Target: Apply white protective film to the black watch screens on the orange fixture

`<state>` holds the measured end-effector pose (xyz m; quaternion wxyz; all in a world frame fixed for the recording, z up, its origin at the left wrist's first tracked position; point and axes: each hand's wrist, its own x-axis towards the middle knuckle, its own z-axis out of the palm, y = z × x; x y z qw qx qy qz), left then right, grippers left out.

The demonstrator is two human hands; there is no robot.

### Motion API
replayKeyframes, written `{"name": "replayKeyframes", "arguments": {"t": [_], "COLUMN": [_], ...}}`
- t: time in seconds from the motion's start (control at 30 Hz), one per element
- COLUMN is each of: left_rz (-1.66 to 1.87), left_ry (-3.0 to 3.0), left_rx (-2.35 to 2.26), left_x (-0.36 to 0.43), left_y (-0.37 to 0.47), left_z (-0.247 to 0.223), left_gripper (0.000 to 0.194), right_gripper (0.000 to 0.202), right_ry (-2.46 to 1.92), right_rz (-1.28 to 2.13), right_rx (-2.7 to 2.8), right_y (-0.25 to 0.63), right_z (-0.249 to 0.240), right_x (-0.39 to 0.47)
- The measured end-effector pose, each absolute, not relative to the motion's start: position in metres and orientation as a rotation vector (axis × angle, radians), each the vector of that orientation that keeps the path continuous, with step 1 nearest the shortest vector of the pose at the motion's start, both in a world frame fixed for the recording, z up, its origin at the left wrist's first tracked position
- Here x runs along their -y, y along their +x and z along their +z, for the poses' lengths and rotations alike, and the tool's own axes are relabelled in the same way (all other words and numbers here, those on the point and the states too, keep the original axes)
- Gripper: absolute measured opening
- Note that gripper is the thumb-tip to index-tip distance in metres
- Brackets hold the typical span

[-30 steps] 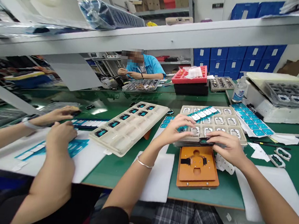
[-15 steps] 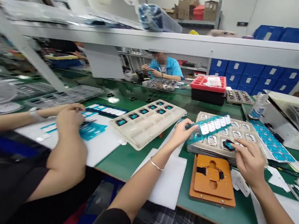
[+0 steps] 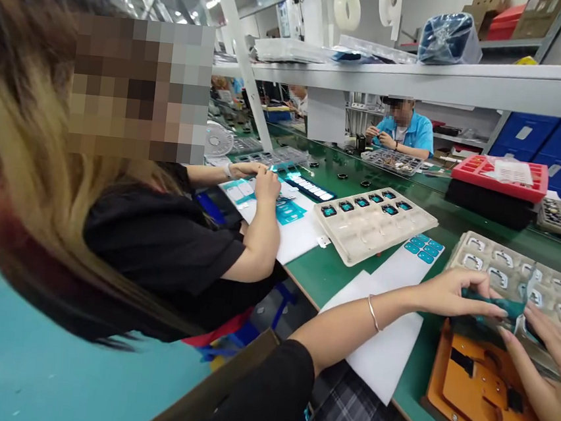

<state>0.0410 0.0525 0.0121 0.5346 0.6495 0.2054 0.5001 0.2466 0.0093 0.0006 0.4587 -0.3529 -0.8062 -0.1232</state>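
Observation:
My left hand (image 3: 465,293) is closed on a teal film strip (image 3: 512,308), seen nearly edge-on above the orange fixture. From the right, my right hand (image 3: 543,368) meets the strip, its fingertips pressed against its near end. A dark part shows partly beneath the right fingers; its outline is unclear. Behind both hands lies a beige tray (image 3: 508,259) with white frame-shaped parts in its pockets. The orange fixture (image 3: 483,395), with black blocks, sits below the hands, partly covered by the right one.
A beige tray (image 3: 357,234) holds several dark square parts. White sheets (image 3: 391,347) and teal stickers (image 3: 424,249) lie left of my hands. A person (image 3: 159,238) works close on the left; another (image 3: 414,131) sits across the bench. A red tray (image 3: 499,175) stands at the back.
The view has swung left, bringing the neighbouring person into sight. My hands have come together at the teal strip, which has turned from face-on to nearly edge-on.

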Motion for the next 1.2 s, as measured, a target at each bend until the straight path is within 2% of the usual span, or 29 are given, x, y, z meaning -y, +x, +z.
{"name": "replayKeyframes", "arguments": {"t": [0.33, 0.77, 1.03, 1.2], "left_rz": [1.152, 1.097, 1.046, 1.045], "left_ry": [1.719, 1.630, 1.675, 1.600], "left_rx": [-0.589, -0.680, -0.642, -0.585], "left_x": [-0.042, -0.037, -0.037, -0.038], "left_y": [0.028, 0.032, 0.029, 0.024], "left_z": [0.024, 0.024, 0.023, 0.030], "left_gripper": [0.053, 0.058, 0.053, 0.050], "right_gripper": [0.034, 0.027, 0.019, 0.012], "right_ry": [-0.857, -0.912, -0.878, -0.957], "right_rz": [-0.123, 0.080, 0.213, 0.338], "right_rx": [1.932, 1.875, 1.849, 1.651], "right_y": [0.231, 0.228, 0.226, 0.232], "right_z": [0.018, 0.016, 0.015, 0.015], "right_x": [0.000, 0.006, 0.007, 0.004]}}
